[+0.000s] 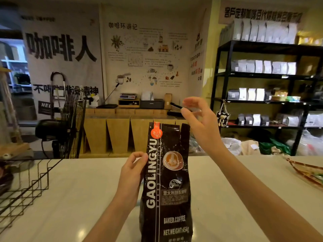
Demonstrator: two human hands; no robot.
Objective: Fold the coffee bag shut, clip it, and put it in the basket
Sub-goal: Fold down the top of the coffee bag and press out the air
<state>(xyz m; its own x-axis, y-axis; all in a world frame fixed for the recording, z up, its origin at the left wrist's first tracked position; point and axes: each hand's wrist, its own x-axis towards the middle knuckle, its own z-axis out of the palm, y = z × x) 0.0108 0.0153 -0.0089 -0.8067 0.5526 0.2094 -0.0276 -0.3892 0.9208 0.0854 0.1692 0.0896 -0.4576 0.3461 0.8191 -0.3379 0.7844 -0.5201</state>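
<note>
Head view: the GAOLINGYU coffee bag (166, 186) stands upright on the pale tabletop (70, 198), top unfolded and gaping at its right corner. The left hand (133, 170) pinches the bag's left edge about halfway up, steadying it. The right hand (197, 119) hovers above and right of the bag's top, clear of it, fingers loosely spread; a dark stick-like shape shows at its fingertips, but I cannot tell whether it is held or just background. The wire basket (26, 187) waits well left of the bag. That glossy film looks slippery and crinkly, the lower half packed and weighty, the top soft and empty, so the flat top seam looks like the place to grab for folding. No fold made yet.
</note>
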